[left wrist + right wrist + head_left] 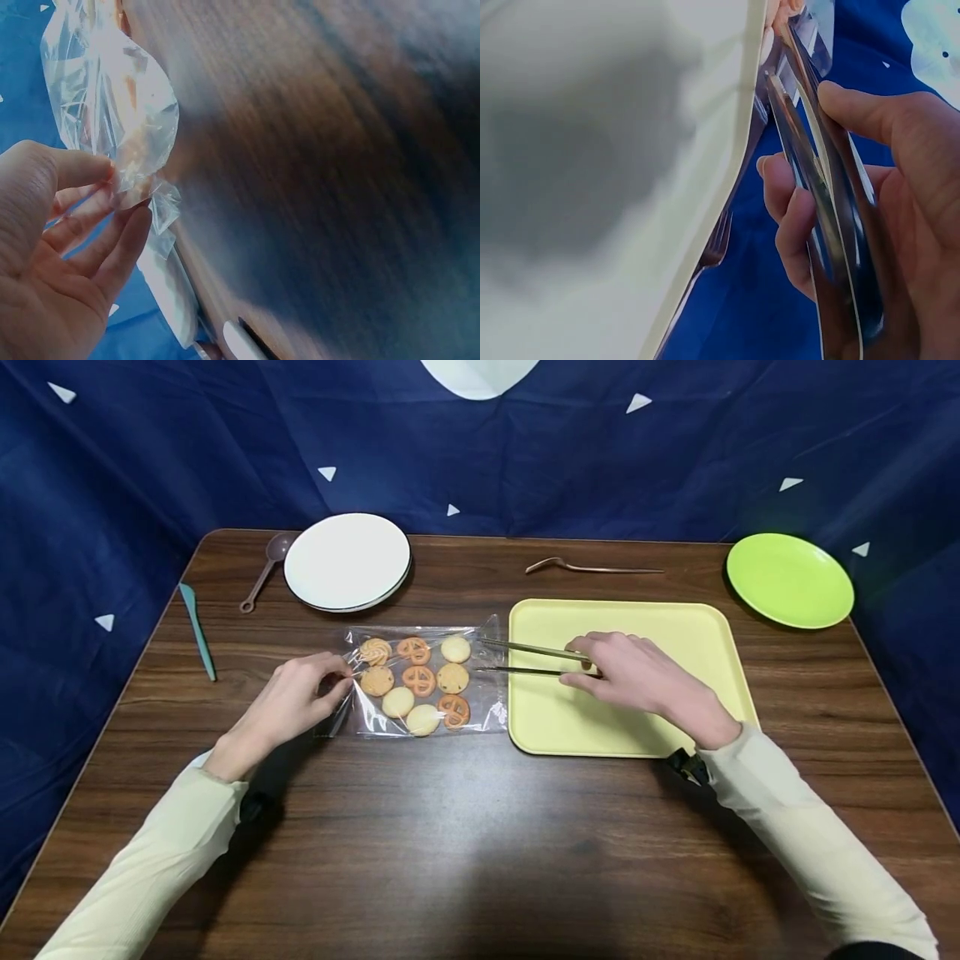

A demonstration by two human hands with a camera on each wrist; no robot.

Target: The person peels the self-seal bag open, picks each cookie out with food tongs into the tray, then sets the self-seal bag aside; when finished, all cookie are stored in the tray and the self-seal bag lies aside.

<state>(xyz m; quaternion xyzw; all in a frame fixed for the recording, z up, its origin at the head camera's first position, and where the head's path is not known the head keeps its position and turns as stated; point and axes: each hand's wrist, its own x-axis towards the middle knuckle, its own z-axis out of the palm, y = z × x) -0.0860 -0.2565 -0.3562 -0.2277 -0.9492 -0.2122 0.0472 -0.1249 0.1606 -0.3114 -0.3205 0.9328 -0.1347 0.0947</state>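
Note:
A clear plastic bag (486,714) of round cookies (423,719) and pretzels (419,681) lies flat on the table, just left of the pale yellow tray (547,718). My left hand (303,689) pinches the bag's left edge between thumb and fingers; the left wrist view shows the crinkled film (146,120) in that pinch. Over the tray, my right hand (630,672) grips metal tongs (536,649), fingers and thumb on either arm. The tongs' arms stand apart, and their tips reach to the bag's right end, close by a pale cookie (455,649).
White plates (347,562) are stacked at the back left, beside a brown spoon (264,572) and a teal knife (198,631). A copper-coloured fork (596,568) lies behind the tray. At the back right sits a green plate (790,581). A blue cloth (495,468) hangs behind the table.

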